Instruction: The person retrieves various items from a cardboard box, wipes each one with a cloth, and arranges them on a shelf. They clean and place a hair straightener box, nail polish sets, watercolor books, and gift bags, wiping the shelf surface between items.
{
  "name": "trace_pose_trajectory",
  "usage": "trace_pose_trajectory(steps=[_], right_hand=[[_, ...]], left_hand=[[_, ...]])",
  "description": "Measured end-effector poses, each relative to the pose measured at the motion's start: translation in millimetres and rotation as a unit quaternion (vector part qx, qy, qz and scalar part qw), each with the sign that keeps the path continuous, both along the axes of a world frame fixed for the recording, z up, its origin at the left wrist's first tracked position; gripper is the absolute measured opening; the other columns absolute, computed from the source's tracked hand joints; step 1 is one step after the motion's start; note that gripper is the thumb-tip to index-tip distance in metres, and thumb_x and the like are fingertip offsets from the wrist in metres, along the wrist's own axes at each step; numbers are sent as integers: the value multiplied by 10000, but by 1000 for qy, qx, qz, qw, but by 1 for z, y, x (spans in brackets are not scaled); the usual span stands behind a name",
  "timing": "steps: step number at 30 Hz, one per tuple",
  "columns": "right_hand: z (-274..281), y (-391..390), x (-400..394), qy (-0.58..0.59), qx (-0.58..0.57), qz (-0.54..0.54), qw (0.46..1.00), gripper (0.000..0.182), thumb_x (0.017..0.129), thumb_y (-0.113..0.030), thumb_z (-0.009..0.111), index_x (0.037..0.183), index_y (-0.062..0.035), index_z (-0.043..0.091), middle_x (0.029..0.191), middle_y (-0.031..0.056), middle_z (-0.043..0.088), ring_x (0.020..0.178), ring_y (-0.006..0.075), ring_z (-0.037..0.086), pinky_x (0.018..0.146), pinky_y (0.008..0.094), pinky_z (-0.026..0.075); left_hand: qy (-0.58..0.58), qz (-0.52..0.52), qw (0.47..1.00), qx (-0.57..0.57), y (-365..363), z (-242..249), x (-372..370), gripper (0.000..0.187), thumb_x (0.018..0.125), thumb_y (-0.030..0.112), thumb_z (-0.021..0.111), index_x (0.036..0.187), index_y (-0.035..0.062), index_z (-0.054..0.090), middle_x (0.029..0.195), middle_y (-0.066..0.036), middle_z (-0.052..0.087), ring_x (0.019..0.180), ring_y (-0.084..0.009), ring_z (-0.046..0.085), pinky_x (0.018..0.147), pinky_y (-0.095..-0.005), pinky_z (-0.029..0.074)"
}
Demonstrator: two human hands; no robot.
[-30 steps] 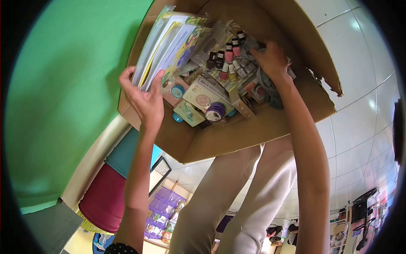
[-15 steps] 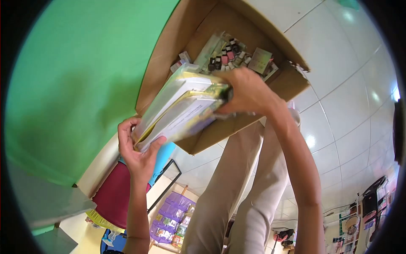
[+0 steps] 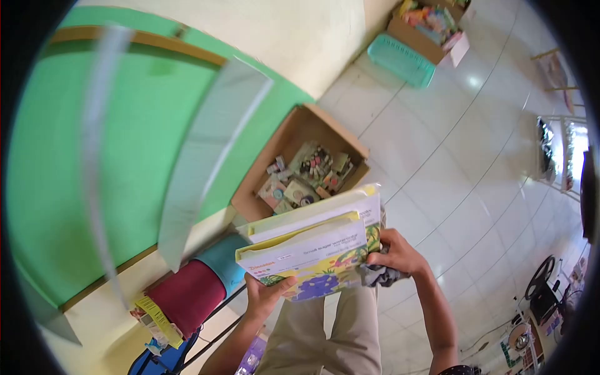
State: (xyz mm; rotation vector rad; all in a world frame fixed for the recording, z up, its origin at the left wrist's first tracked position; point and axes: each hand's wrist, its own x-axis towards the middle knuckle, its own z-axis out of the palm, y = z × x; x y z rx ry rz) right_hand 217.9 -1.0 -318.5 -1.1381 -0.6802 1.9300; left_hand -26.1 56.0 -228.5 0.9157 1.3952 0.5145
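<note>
On my feed, the left hand (image 3: 262, 296) and right hand (image 3: 400, 253) grasp packets (image 3: 312, 257) reading "watercolor", gray cloth (image 3: 382, 276) bunched against the right.

Packs (image 3: 306, 256): blocking the gap between the fingers of left hand (image 3: 262, 297) and right hand (image 3: 400, 253).
Grey cloth (image 3: 382, 275): crowding the right fingertips.
Cardboard box (image 3: 294, 128): open-topped beyond the fingers, partly screened by the packs.
Tiled floor (image 3: 456, 175): passable above, right of the right fingers.
Maroon rounded object (image 3: 190, 294): obstructing left of the left fingers.
</note>
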Motion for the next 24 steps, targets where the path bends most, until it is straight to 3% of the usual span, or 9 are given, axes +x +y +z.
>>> trace_pose_trajectory(steps=[3,7,9,13,17,19,20,21,24], right_hand=[[62,-18,1,6,-34,-35,999,365,806,-285,523,966,42,542,883,63,581,834,90,488,745,246,396],[134,-35,5,-87,36,-68,993,308,829,-243,489,946,35,552,855,49,582,799,75,489,697,231,408],[163,-49,15,-74,-41,-140,986,267,835,-218,475,938,13,561,829,69,582,778,86,506,676,237,417],[208,-71,54,-72,67,-334,937,196,846,-219,452,892,-30,475,817,69,545,711,123,525,616,252,445],[271,-37,88,-124,61,-248,959,162,828,-174,493,897,-39,436,821,74,537,708,131,522,599,266,450],[326,-4,73,-242,99,-72,963,204,797,-162,537,914,0,497,818,76,551,731,128,526,621,260,445],[329,20,58,-185,233,12,955,216,786,-178,550,880,16,543,794,74,558,700,121,518,612,251,435],[282,44,66,-350,229,87,904,245,783,-202,555,858,30,569,773,59,569,671,113,513,601,245,427],[370,63,-22,-210,94,265,936,355,772,-150,532,1058,57,495,933,74,561,838,148,518,757,258,397]], left_hand=[[-50,-5,994,100,0,63,0,322,637,14,688,915,-42,536,815,-73,590,744,-121,555,652,-252,463],[-112,95,982,120,-9,142,-9,336,642,6,671,948,-18,534,886,-75,570,770,-123,536,697,-254,438],[-83,164,952,245,-14,178,-17,312,696,3,607,997,-10,524,956,-85,543,838,-124,509,750,-261,411],[-184,270,892,312,-27,238,-35,313,732,-9,539,1043,-14,505,1000,-90,525,878,-133,491,769,-262,394],[-56,244,906,342,-53,210,-64,232,734,23,525,956,-26,569,967,-80,544,850,-143,500,755,-260,397],[-95,236,924,287,-56,203,-58,203,731,37,530,914,-30,588,914,-80,567,830,-136,506,733,-252,408],[-63,224,918,321,-57,161,-65,201,725,36,533,905,-34,589,905,-81,566,825,-139,513,722,-250,415],[-67,221,919,319,-59,159,-58,207,725,40,534,914,-34,579,907,-81,562,824,-141,514,720,-251,417],[-119,251,907,315,-65,174,-40,231,726,51,537,941,-32,551,914,-82,551,821,-147,519,713,-255,424]])
